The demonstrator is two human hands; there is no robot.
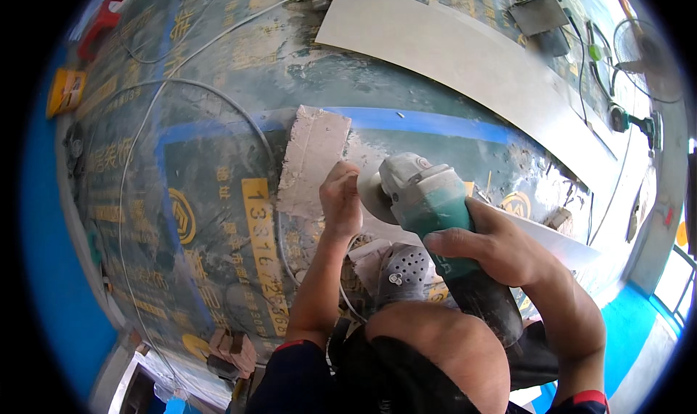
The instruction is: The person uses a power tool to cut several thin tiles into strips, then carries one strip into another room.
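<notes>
My right hand is wrapped round a green and grey angle grinder, whose disc sits just right of my left hand. My left hand's fingers are curled on a pale tile strip that runs rightward beneath the grinder; their exact contact is partly hidden by hand and disc. A rough-edged beige piece lies just beyond my left hand. Below the grinder are my grey perforated clog and my bare knee.
A long pale board crosses the upper right, near cords, a second power tool and a fan. A grey cable loops across the left. A yellow bucket, red object and offcuts lie around the covered floor.
</notes>
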